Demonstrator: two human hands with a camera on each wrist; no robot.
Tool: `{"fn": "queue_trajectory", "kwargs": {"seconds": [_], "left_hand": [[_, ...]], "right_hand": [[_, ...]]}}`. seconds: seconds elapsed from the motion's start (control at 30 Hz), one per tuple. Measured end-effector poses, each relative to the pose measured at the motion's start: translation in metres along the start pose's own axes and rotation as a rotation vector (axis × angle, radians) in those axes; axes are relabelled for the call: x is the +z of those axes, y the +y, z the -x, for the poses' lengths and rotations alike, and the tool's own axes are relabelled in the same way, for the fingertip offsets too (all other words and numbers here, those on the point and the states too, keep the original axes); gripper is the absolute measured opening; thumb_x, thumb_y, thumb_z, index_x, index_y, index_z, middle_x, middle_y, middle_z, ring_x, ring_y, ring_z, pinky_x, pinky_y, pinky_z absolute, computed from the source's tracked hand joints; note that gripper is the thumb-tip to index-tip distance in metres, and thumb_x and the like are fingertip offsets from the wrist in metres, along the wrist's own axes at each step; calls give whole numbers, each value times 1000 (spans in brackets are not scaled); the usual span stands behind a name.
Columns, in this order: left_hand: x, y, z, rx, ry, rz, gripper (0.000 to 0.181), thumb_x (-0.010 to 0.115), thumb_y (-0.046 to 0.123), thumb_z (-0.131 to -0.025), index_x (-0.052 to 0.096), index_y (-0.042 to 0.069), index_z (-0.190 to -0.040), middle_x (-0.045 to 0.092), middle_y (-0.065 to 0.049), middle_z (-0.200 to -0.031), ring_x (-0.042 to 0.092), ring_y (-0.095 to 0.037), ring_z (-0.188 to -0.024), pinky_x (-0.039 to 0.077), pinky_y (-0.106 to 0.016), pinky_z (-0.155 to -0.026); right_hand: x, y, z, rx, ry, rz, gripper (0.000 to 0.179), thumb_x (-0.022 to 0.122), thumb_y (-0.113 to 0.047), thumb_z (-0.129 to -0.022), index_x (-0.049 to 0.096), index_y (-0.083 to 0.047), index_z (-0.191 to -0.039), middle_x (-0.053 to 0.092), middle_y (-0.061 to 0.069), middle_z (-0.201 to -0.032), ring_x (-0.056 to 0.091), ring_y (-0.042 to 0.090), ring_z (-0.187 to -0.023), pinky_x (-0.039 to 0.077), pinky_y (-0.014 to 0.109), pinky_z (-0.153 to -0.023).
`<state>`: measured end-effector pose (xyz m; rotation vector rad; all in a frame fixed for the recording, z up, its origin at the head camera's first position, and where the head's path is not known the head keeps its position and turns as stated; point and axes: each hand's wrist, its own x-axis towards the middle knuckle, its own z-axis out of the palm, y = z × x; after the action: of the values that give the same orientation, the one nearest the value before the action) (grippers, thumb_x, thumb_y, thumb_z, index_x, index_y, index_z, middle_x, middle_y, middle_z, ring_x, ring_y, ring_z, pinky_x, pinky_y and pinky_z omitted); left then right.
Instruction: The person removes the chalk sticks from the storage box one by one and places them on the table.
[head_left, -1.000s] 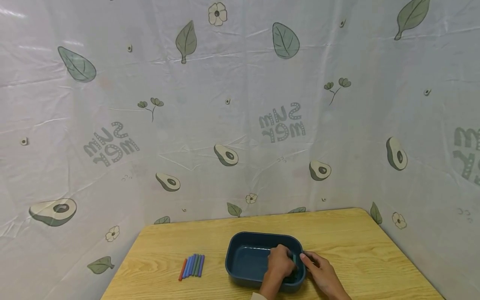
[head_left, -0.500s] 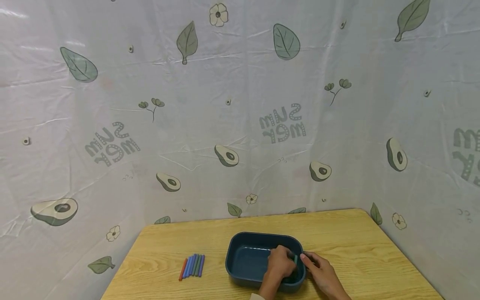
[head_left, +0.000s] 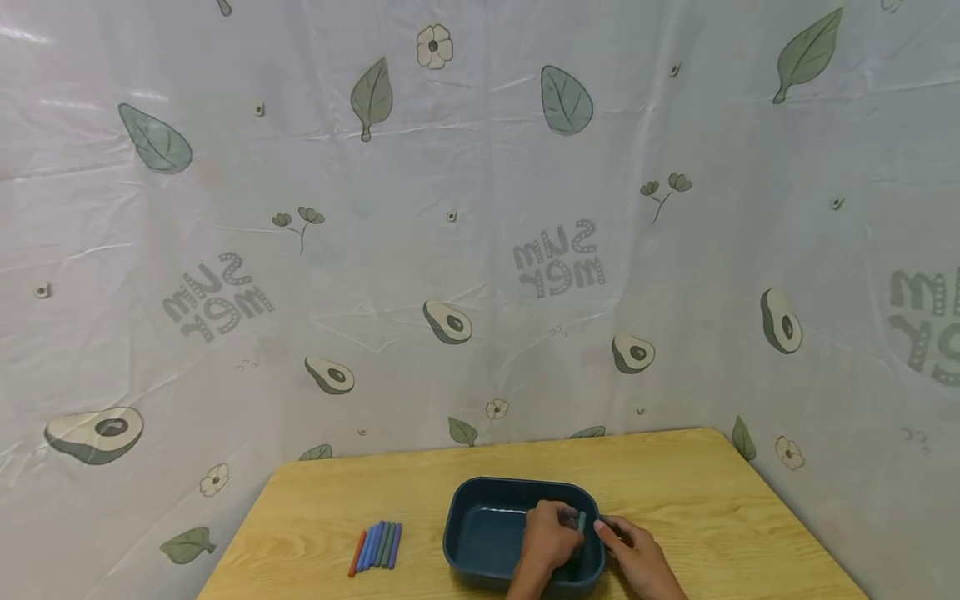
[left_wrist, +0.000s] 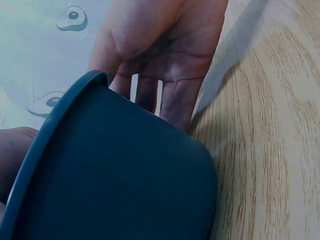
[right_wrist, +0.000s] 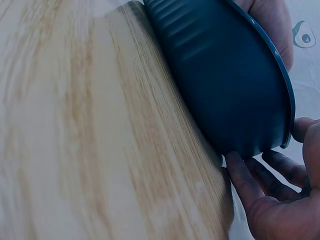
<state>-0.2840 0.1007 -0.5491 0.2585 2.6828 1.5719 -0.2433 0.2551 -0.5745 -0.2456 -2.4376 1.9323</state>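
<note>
A deep, dark blue rectangular bin [head_left: 480, 546] with rounded corners stands on the table. My left hand [head_left: 551, 537] reaches down into its right half, fingers curled at a short green stick [head_left: 581, 522] that pokes up beside the fingertips. How the fingers meet the stick is partly hidden. At the right end, my right hand [head_left: 636, 557] holds the bin, thumb at the rim and fingers against the outer wall. Both wrist views show the bin's outside [left_wrist: 135, 170] and the right hand [right_wrist: 285, 195] gripping it; the left hand [left_wrist: 15, 155] shows only in part there.
Left of the bin, several thin coloured sticks [head_left: 375, 546], red, blue, green and purple, lie side by side on the wooden table [head_left: 675, 475]. A pale printed curtain [head_left: 480, 250] surrounds the table at the back and sides.
The head view has tilted up slightly, so everything sits lower. Inside the bin, the green stick has risen a little with the left hand. The right hand keeps its hold on the bin.
</note>
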Motion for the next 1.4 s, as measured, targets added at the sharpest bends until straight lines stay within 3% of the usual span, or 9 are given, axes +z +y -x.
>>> {"fn": "queue_trajectory", "kwargs": {"seconds": [0.17,0.43,0.6,0.73,1.07,1.4], "left_hand": [[-4,-2,2,9,-10,51,25,80,-1,-67,77,11,-89,66,7,-71,59,-7,-66,51,-29,-59],[-14,3,0,45,-32,94,25,79,-2,-69,77,9,-91,69,5,-74,61,-7,-68,53,-29,-60],[-27,8,1,61,-17,123,27,77,-2,-69,77,8,-94,70,2,-77,63,-8,-70,55,-30,-61],[-37,8,3,69,-6,126,28,78,-1,-69,77,8,-96,70,1,-79,63,-9,-70,55,-31,-62],[-64,-1,5,111,10,117,29,76,1,-72,77,9,-100,71,2,-83,64,-10,-76,54,-29,-62],[-96,-12,3,99,13,122,31,72,4,-76,75,9,-106,72,-1,-90,65,-12,-82,52,-29,-60]], "right_hand": [[2,1,0,12,-13,-29,66,57,-49,-98,56,7,-133,63,23,-127,66,28,-110,58,41,-85],[0,0,-2,-9,-5,29,62,56,-49,-98,60,4,-131,65,18,-125,65,27,-111,57,41,-86],[-1,-2,-1,-51,12,92,60,56,-49,-98,62,2,-129,66,16,-125,65,26,-111,56,41,-88],[-1,-3,0,-57,1,72,60,56,-46,-99,59,4,-131,65,18,-126,65,28,-113,57,39,-86],[-1,0,1,-21,9,90,65,56,-51,-97,59,2,-133,64,19,-127,64,29,-113,56,43,-88],[-2,2,3,-42,-16,62,61,57,-45,-98,57,4,-134,62,22,-130,63,34,-115,56,43,-88]]}}
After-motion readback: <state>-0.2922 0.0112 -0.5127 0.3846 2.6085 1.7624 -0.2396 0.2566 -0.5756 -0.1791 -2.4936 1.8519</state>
